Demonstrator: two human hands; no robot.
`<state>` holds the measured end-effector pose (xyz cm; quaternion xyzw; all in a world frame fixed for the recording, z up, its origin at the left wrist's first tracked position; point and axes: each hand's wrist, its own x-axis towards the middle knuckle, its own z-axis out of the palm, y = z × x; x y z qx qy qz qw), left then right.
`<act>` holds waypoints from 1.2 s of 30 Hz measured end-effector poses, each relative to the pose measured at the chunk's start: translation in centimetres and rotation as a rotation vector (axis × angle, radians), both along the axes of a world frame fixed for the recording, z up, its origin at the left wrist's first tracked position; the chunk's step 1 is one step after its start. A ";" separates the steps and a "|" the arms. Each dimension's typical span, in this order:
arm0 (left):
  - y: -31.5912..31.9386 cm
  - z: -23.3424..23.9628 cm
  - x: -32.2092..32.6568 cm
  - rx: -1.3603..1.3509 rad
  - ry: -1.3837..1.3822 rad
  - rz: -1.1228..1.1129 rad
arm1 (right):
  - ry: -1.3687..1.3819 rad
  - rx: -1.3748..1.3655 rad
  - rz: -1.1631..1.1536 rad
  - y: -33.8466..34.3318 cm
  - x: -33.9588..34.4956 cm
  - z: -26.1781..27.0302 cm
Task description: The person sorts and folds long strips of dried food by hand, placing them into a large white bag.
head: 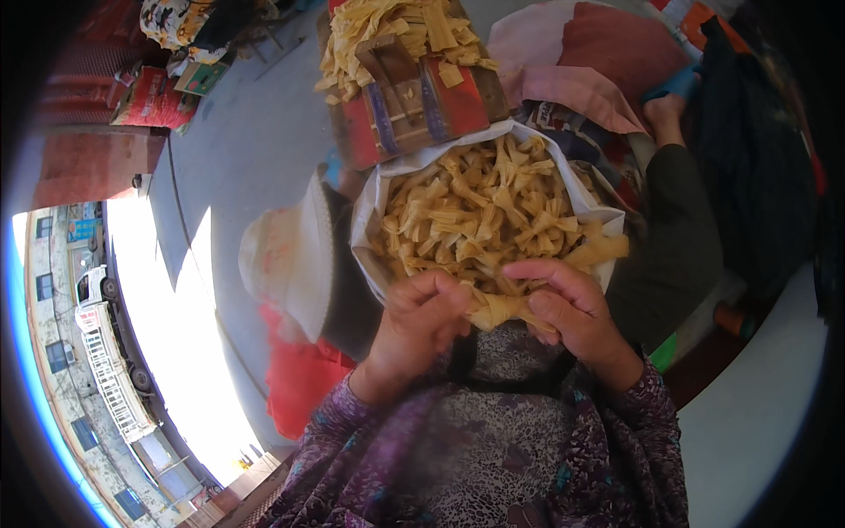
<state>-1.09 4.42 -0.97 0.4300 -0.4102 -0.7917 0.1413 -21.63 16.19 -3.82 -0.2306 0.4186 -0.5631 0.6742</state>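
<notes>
Between my two hands is a knotted pale yellow strip (496,310), thin and flat, of a material I cannot tell for sure. My left hand (429,323) pinches its left end between thumb and fingers. At its right end, my right hand (571,313) grips with the thumb, its index finger raised above. Just beyond my hands stands a white sack (368,224) with a rolled-down rim, full of similar knotted yellow pieces (482,204). Flat unknotted strips (396,33) lie heaped on a wooden board behind it.
A wooden tool (396,86) sits on the red and brown board (353,132) beyond the sack. To the left is a person in a pale hat (290,257); another person's dark sleeve (683,231) lies close on the right. A red bag (155,99) stands at the upper left.
</notes>
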 end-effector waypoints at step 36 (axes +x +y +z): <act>-7.5 -0.6 -0.4 -1.407 -0.155 -0.628 | 1.131 -0.604 0.139 -7.4 -1.9 -0.6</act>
